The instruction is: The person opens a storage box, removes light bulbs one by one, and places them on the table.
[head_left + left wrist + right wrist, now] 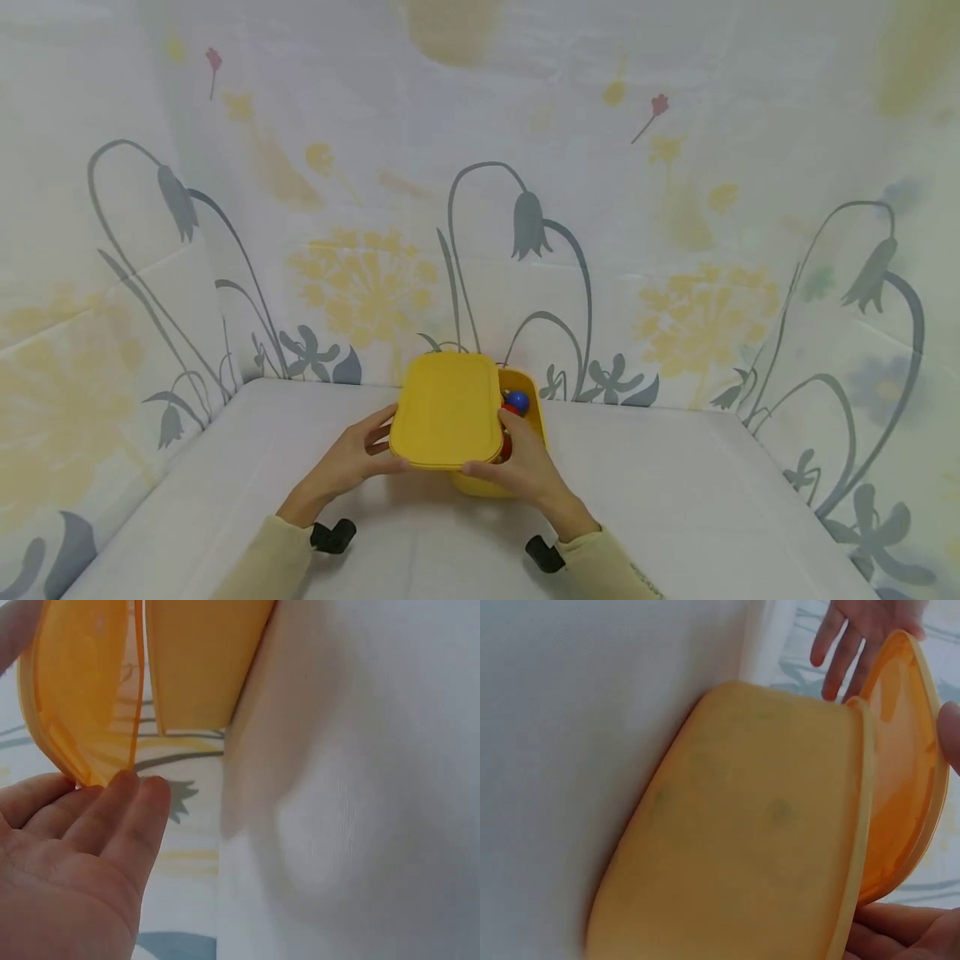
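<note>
A yellow plastic lid [448,408] is held level between both hands, over the left part of a yellow container [486,485]. My left hand [351,454] grips the lid's left side, thumb at the front corner and fingertips along the edge. At the lid's right side my right hand [525,462] holds it, with the thumb at the front and the fingers at the side edge. Through the uncovered right part of the container show a blue ball [517,402] and some red round things [507,447]. The lid hides the rest of the contents. In the right wrist view the lid [904,780] stands apart from most of the container's rim.
The container stands on a white-covered table [660,500], near its back edge. Behind it hangs a white cloth backdrop [480,108] with printed flowers. Black wrist devices [333,536] sit at both cuffs.
</note>
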`<state>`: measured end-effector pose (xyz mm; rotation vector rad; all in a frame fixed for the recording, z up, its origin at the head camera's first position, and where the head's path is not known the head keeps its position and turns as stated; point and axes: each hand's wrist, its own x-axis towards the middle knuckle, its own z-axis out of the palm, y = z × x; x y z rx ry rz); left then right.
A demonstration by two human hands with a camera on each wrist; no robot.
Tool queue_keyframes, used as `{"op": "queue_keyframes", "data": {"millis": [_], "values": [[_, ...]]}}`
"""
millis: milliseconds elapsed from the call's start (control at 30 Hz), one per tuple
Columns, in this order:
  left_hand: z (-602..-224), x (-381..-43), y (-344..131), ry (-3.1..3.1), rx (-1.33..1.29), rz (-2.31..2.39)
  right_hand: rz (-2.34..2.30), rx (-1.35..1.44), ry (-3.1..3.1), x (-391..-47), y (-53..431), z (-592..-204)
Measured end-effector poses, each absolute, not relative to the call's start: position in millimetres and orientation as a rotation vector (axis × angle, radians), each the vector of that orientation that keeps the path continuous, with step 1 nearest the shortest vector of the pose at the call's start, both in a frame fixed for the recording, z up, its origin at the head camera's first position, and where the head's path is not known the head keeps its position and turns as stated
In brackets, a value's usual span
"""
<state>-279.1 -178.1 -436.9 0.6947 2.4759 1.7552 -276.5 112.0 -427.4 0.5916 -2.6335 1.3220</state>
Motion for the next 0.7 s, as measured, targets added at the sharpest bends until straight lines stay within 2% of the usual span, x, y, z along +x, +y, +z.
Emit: {"op": "queue_keyframes", "data": {"millis": [700], "values": [[-430.6,-266.1,-236.2,2.562,0.620,1.708,1.328,0.466,-2.745,-272.0,53.2,-423.2]]}}
